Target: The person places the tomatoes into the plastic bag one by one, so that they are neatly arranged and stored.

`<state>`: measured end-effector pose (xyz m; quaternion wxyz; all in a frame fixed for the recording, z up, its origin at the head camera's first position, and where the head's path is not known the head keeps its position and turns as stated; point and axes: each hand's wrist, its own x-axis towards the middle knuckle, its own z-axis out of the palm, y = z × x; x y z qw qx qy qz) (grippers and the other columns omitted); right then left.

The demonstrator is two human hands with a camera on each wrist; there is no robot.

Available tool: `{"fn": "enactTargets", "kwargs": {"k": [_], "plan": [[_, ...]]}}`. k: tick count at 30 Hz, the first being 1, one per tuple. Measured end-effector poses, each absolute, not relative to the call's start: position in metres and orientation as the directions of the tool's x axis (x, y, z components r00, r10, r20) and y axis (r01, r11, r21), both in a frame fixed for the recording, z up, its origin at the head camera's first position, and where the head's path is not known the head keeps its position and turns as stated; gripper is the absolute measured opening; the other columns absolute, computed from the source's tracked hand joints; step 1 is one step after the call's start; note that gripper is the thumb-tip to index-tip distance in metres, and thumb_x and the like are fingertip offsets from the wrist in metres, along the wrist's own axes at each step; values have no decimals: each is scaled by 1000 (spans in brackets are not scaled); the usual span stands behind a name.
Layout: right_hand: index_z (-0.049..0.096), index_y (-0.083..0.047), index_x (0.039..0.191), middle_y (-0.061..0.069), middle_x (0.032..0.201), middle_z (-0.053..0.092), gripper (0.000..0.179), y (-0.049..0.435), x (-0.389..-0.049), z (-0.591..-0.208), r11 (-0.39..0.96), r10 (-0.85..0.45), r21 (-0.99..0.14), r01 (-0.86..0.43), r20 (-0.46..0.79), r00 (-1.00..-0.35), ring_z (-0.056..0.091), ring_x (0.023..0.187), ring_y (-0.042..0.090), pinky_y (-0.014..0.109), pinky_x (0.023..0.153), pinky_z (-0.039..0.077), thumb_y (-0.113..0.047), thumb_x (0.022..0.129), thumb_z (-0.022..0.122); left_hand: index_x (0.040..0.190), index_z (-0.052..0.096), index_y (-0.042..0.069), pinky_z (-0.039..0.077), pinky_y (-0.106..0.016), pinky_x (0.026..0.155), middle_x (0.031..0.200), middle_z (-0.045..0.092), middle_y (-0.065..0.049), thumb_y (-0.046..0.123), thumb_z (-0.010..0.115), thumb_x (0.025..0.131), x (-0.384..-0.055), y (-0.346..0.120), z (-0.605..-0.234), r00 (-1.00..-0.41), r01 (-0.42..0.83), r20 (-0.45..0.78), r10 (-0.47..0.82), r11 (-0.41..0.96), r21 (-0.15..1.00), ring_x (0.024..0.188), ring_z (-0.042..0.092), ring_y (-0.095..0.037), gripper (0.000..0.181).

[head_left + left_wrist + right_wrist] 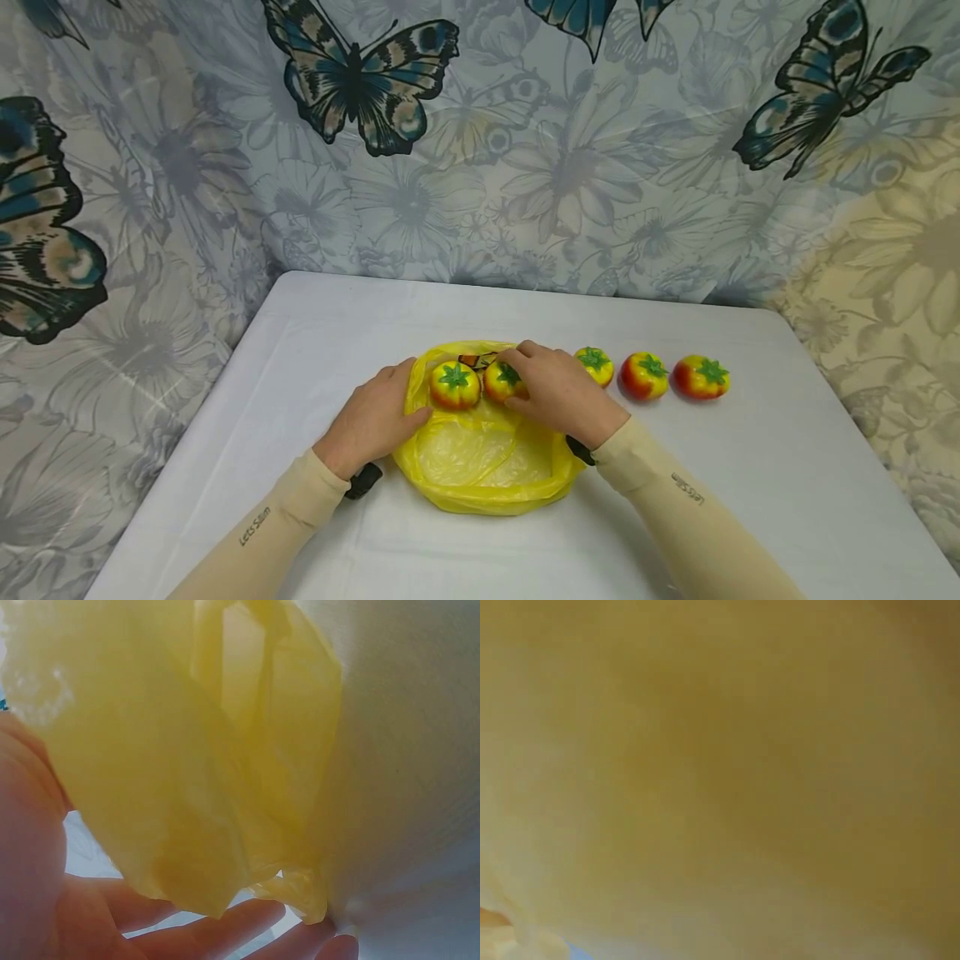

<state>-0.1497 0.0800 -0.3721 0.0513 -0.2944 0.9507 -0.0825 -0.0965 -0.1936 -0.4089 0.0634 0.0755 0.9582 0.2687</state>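
Observation:
In the head view a yellow plastic bag (pixel 480 500) lies spread open on the table. One red-and-yellow toy tomato (pixel 454 387) with a green star-shaped top sits inside its far part. Just right of it, my right hand (pixel 566 392) grips a second toy tomato (pixel 501 382) over the bag, fingers and thumb covering its right side. My left hand (pixel 378 412) holds the bag's left rim, thumb over the inner side. The left wrist view shows the fingers (pixel 217 930) behind the yellow plastic (pixel 187 772). Blurred yellow plastic (pixel 705 787) fills the right wrist view.
Right of the bag, a row of toy tomatoes stands on the white table (pixel 750 467): one (pixel 596 365) partly behind my right hand, one in the middle (pixel 643 377) and one at the right end (pixel 701 377). A butterfly-patterned cloth (pixel 570 183) hangs behind the table.

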Motion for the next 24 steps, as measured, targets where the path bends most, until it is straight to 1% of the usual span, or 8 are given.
{"fn": "enactTargets", "kwargs": {"k": [11, 18, 24], "plan": [[66, -14, 142, 10, 129, 70, 56, 80, -150, -382, 806, -580, -178, -564, -52, -813, 71, 99, 30, 48, 93, 63, -37, 94, 86, 166, 36, -3, 50, -58, 119, 159, 54, -27, 32, 73, 102, -96, -193, -409, -981, 106, -81, 174, 844, 526, 142, 59, -44, 82], [66, -13, 143, 11, 133, 70, 58, 80, -149, -382, 809, -576, -182, -559, -54, -816, 72, 102, 31, 49, 95, 63, -36, 94, 86, 165, 37, -4, 51, -57, 118, 158, 55, -27, 31, 73, 102, -96, -193, -410, -982, 111, -74, 174, 847, 520, 141, 60, -44, 81], [65, -13, 144, 11, 138, 69, 58, 79, -150, -383, 812, -572, -179, -555, -63, -817, 71, 110, 32, 52, 99, 61, -37, 95, 85, 165, 37, -4, 51, -57, 118, 157, 56, -28, 32, 73, 101, -96, -193, -409, -982, 110, -75, 173, 849, 517, 140, 61, -44, 81]]}}
